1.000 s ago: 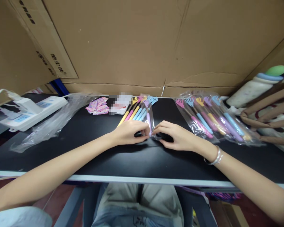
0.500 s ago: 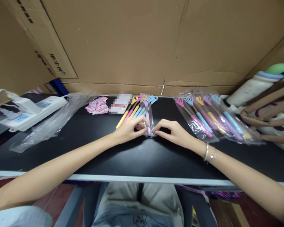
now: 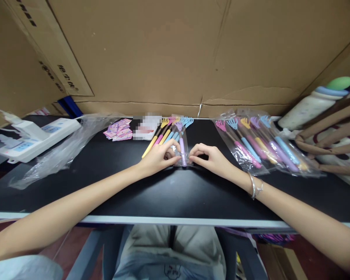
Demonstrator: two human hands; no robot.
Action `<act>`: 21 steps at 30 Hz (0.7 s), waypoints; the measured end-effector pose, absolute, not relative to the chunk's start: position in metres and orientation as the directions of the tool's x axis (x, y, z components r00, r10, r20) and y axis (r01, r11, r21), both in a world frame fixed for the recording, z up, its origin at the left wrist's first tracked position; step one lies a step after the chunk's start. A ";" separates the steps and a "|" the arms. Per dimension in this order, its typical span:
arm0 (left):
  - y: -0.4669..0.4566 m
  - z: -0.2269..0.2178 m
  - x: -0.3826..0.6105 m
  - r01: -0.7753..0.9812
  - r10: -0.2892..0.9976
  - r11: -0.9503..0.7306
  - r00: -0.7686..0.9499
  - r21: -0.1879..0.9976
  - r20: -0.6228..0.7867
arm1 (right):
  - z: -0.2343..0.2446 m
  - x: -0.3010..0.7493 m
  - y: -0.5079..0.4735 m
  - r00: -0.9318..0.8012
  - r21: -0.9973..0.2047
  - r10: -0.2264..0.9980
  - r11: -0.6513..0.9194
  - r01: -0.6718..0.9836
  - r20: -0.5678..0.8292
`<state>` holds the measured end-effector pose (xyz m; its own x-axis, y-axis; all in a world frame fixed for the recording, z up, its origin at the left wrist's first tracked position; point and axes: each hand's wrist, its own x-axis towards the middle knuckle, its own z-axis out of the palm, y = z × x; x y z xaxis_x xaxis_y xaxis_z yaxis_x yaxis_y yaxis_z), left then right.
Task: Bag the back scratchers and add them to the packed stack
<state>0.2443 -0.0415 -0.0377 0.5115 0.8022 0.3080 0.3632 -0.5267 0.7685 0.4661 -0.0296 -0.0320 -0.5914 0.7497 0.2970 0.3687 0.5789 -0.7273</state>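
Observation:
A purple back scratcher in a clear plastic sleeve lies on the black table, its claw end pointing away from me. My left hand pinches the near end of the sleeve from the left. From the right, my right hand pinches the same end, a silver bangle on its wrist. Just left of the sleeve lies a row of loose back scratchers with yellow, pink and blue handles.
Bagged back scratchers are piled to the right. Pink cards, a crumpled clear bag and a white power strip lie to the left. Cardboard walls the back. A bottle and brown bag straps stand far right.
Both hands have slid a little away from me along the table with the sleeve's near end, the fingertips drawing closer together on it.

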 end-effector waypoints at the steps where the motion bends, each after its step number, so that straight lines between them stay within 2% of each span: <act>1: -0.041 -0.038 0.244 0.367 0.806 -0.520 0.510 0.771 0.300 | -0.032 0.465 -0.029 -0.588 -0.738 0.755 0.568 0.364 0.290; 9: -0.041 -0.041 0.246 0.465 0.841 -0.492 0.473 0.736 0.264 | -0.038 0.462 -0.025 -0.521 -0.867 0.838 0.373 0.331 0.161; 13: -0.043 -0.040 0.247 0.545 0.853 -0.495 0.452 0.677 0.261 | -0.040 0.460 -0.027 -0.518 -0.828 0.833 0.423 0.368 0.196; 17: -0.046 -0.037 0.249 0.686 0.876 -0.479 0.414 0.548 0.247 | -0.043 0.456 -0.028 -0.516 -0.801 0.822 0.469 0.372 0.242; 21: -0.048 -0.034 0.250 0.763 0.889 -0.457 0.397 0.457 0.226 | -0.047 0.452 -0.026 -0.492 -0.774 0.839 0.466 0.430 0.232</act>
<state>0.2495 -0.0482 -0.0343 0.3972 0.8895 0.2260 0.7630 -0.4569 0.4573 0.4522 -0.0257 -0.0465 -0.4923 0.8391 0.2315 0.4299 0.4656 -0.7736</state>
